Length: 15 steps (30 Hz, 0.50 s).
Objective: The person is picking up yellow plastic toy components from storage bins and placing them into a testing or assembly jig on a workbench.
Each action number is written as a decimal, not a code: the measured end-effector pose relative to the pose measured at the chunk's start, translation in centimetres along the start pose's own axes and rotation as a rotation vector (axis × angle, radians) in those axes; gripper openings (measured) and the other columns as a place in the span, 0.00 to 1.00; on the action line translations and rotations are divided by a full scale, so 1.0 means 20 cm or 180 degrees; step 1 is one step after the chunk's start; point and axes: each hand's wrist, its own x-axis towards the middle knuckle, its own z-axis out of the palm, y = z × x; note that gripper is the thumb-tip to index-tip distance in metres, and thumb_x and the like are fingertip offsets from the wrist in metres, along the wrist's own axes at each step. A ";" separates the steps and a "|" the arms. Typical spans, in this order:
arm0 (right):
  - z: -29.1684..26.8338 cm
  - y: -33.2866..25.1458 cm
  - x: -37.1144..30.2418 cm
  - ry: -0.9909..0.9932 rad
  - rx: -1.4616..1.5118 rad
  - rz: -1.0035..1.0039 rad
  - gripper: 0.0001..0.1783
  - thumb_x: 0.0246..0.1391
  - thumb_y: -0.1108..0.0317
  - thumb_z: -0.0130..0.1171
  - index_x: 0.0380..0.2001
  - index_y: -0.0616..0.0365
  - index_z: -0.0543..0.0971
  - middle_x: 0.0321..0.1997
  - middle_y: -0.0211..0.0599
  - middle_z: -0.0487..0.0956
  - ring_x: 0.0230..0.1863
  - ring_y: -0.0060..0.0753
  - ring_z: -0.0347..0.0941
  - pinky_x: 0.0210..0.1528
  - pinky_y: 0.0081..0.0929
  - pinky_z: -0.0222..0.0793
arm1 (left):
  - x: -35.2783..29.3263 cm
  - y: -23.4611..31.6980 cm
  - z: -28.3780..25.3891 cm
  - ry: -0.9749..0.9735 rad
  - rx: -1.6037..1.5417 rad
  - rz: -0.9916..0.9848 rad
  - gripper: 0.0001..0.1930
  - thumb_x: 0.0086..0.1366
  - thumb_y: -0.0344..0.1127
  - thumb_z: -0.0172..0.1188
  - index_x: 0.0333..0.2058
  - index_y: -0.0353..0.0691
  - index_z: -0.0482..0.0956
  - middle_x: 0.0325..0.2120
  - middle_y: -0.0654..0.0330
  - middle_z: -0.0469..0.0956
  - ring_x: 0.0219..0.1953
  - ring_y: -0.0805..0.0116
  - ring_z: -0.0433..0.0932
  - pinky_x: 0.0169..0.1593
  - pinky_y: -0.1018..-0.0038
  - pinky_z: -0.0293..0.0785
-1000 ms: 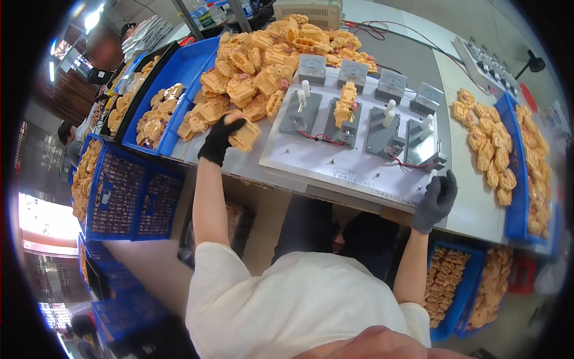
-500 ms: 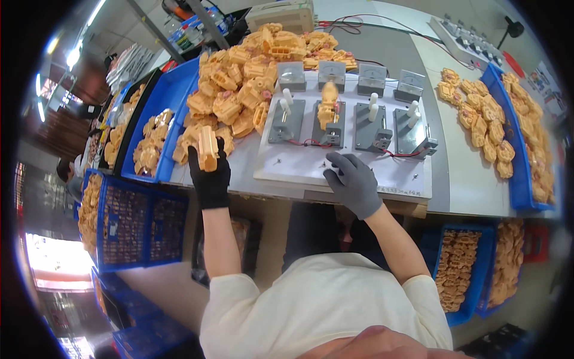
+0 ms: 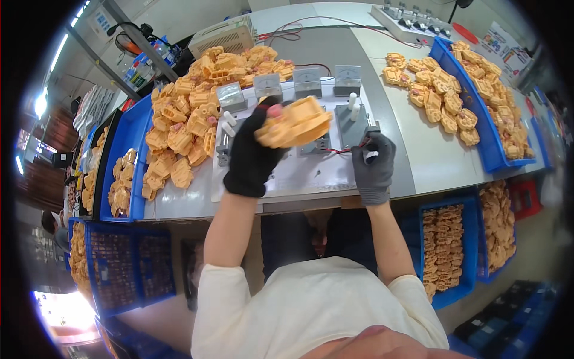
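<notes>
My left hand (image 3: 251,158), in a black glove, is closed around a yellow-orange plastic housing (image 3: 305,119) with a pink part at one end. It holds the housing above a white board (image 3: 281,184) with grey test fixtures. My right hand (image 3: 375,170), in a grey glove, has its fingers curled together at the front of the rightmost fixture (image 3: 353,128), by a small grey block. What lies between those fingertips is hidden. White pegs (image 3: 354,106) stand on this fixture. The held housing and my left hand cover much of the fixtures to the left.
Analog meters (image 3: 307,81) line the board's far edge. Housings pile up (image 3: 185,110) to its left; more lie loose (image 3: 439,93) at the right. Blue bins (image 3: 469,107) of housings flank the table. Beyond the pile are a beige instrument (image 3: 221,37) and red wires (image 3: 287,36).
The left hand has carried the housing rightward over the board. My right hand has moved from the board's front to the rightmost fixture. The whole view has shifted.
</notes>
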 end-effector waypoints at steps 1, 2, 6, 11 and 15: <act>0.01 0.01 0.00 -0.0013 0.0113 0.0047 0.22 0.40 0.77 0.66 0.41 0.54 0.71 0.39 0.36 0.69 0.31 0.28 0.71 0.33 0.27 0.69 | 0.07 -0.05 0.06 -0.0044 0.0204 -0.0072 0.21 0.58 0.32 0.60 0.51 0.37 0.69 0.44 0.58 0.73 0.46 0.65 0.75 0.49 0.70 0.73; 0.01 0.02 0.00 0.0017 0.0262 0.0230 0.17 0.42 0.79 0.64 0.36 0.57 0.71 0.33 0.34 0.71 0.27 0.26 0.70 0.30 0.25 0.68 | 0.15 -0.09 0.11 -0.0093 0.0410 -0.0140 0.22 0.59 0.34 0.60 0.51 0.38 0.68 0.42 0.58 0.73 0.45 0.67 0.74 0.48 0.71 0.72; -0.01 0.03 -0.01 0.0283 0.0481 0.0032 0.10 0.45 0.79 0.62 0.31 0.59 0.73 0.25 0.32 0.72 0.22 0.24 0.69 0.25 0.23 0.66 | 0.38 -0.33 0.31 -0.0157 0.2353 0.0986 0.21 0.58 0.33 0.61 0.48 0.36 0.66 0.45 0.52 0.68 0.47 0.59 0.70 0.49 0.68 0.70; -0.01 0.03 -0.02 0.0326 0.0647 0.0200 0.08 0.46 0.80 0.62 0.29 0.59 0.73 0.24 0.33 0.72 0.21 0.23 0.69 0.23 0.22 0.65 | 0.44 -0.51 0.41 -0.0505 0.3745 0.2004 0.20 0.56 0.32 0.59 0.47 0.33 0.68 0.47 0.43 0.65 0.52 0.44 0.66 0.53 0.60 0.67; -0.01 0.04 -0.02 0.0374 0.0724 0.0134 0.09 0.45 0.81 0.62 0.30 0.59 0.74 0.24 0.31 0.72 0.21 0.21 0.68 0.23 0.20 0.65 | 0.42 -0.55 0.42 -0.1311 0.4777 0.2929 0.22 0.56 0.31 0.59 0.50 0.35 0.66 0.50 0.44 0.63 0.52 0.46 0.66 0.54 0.62 0.67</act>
